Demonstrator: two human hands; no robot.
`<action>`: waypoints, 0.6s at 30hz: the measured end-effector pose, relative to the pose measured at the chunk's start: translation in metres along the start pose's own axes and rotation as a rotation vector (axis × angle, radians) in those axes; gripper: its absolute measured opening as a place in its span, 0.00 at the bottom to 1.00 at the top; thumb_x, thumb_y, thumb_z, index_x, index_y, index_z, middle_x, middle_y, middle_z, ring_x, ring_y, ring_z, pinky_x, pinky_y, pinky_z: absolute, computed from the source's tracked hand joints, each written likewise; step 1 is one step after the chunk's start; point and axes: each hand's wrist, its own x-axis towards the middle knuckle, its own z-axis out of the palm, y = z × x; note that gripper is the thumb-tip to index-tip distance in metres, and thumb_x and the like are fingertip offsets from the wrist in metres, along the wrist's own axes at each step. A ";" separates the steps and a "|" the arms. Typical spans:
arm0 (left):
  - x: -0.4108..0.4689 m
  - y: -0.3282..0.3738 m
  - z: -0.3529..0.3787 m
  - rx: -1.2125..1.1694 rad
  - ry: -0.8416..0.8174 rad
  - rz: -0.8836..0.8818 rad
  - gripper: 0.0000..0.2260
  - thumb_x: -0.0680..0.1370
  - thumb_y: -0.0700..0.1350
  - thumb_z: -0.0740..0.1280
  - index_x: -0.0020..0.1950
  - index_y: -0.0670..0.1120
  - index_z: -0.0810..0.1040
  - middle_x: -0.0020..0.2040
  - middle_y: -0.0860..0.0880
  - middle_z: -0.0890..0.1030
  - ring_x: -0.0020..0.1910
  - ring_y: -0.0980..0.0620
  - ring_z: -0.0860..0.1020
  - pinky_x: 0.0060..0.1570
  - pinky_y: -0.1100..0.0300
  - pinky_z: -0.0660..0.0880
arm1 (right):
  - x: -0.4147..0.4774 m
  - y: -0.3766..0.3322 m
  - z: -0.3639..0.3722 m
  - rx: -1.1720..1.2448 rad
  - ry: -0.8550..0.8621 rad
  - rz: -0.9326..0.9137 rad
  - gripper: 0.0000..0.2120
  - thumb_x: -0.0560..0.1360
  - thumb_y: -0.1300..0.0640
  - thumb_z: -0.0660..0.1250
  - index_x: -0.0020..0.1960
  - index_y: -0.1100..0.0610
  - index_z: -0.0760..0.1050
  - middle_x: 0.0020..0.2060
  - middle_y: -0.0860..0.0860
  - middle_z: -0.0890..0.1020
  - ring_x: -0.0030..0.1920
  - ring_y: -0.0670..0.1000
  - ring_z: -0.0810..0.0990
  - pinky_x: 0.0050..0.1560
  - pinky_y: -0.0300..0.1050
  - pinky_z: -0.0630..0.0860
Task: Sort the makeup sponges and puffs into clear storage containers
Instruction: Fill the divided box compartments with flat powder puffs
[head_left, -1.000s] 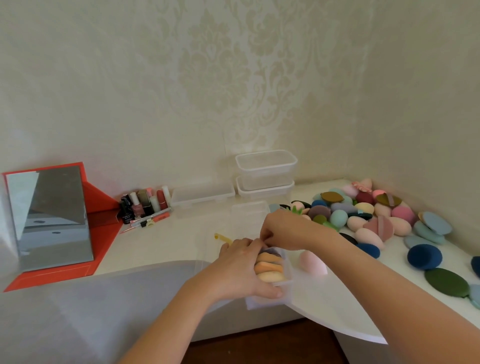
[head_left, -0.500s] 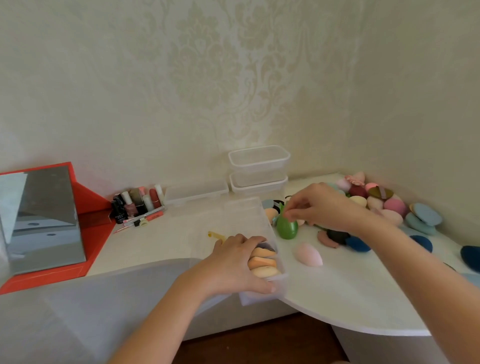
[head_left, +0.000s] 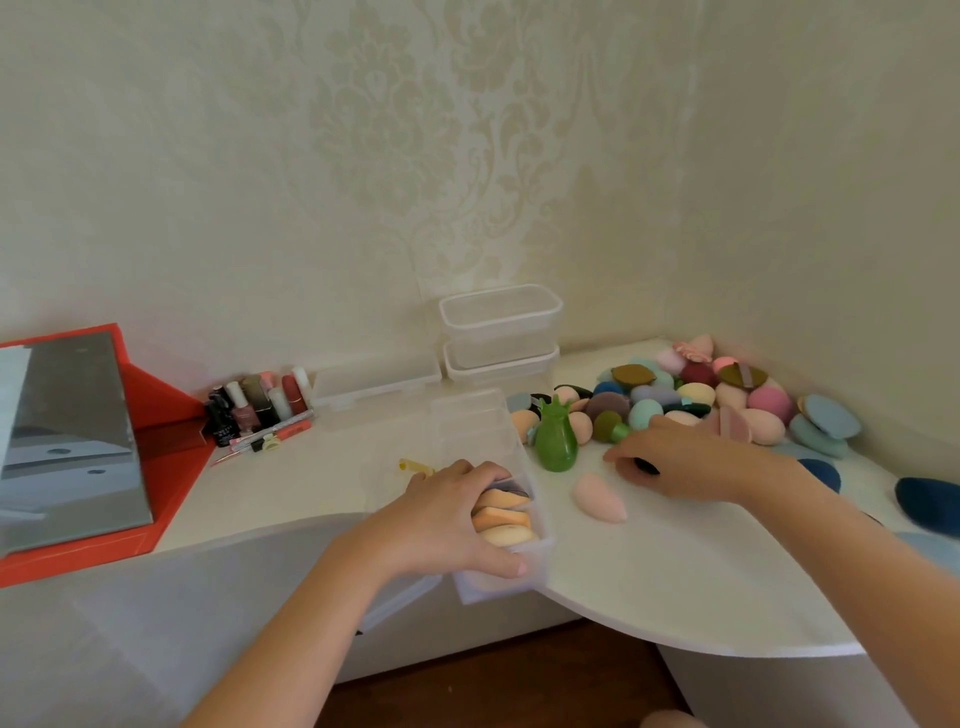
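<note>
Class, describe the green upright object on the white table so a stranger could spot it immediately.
Start at the long clear container the left hand holds at the white table's front edge. Just right of it stands the green object, beside the sponge pile. Unlike its neighbours, it is glossy, upright and spiky-topped.

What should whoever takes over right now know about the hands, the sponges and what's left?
Left hand: grips the near end of the container.
Right hand: lies over a dark puff at the pile; grip unclear.
Done: a few orange sponges sit in the container.
Left: the pink sponge and green item loose on the table, plus the whole pile. The stacked containers look empty.
</note>
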 end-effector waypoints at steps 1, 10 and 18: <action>0.000 0.000 0.000 0.000 0.001 -0.001 0.36 0.61 0.67 0.70 0.66 0.65 0.61 0.58 0.60 0.69 0.58 0.52 0.69 0.59 0.52 0.71 | 0.002 0.002 0.003 -0.018 -0.030 -0.008 0.10 0.79 0.56 0.57 0.52 0.44 0.73 0.38 0.43 0.71 0.43 0.48 0.70 0.41 0.41 0.71; -0.005 0.010 0.004 0.023 0.006 0.005 0.35 0.64 0.65 0.70 0.67 0.63 0.60 0.58 0.59 0.67 0.57 0.52 0.67 0.57 0.56 0.68 | 0.012 0.007 -0.005 -0.034 -0.125 -0.045 0.18 0.79 0.55 0.58 0.69 0.45 0.67 0.59 0.46 0.70 0.52 0.48 0.72 0.56 0.40 0.72; -0.005 0.012 0.003 0.017 -0.004 -0.009 0.35 0.65 0.65 0.70 0.68 0.63 0.60 0.59 0.58 0.67 0.57 0.52 0.66 0.57 0.56 0.67 | 0.021 0.006 -0.028 0.143 -0.302 0.059 0.19 0.72 0.64 0.67 0.59 0.47 0.69 0.39 0.42 0.73 0.41 0.44 0.72 0.42 0.37 0.69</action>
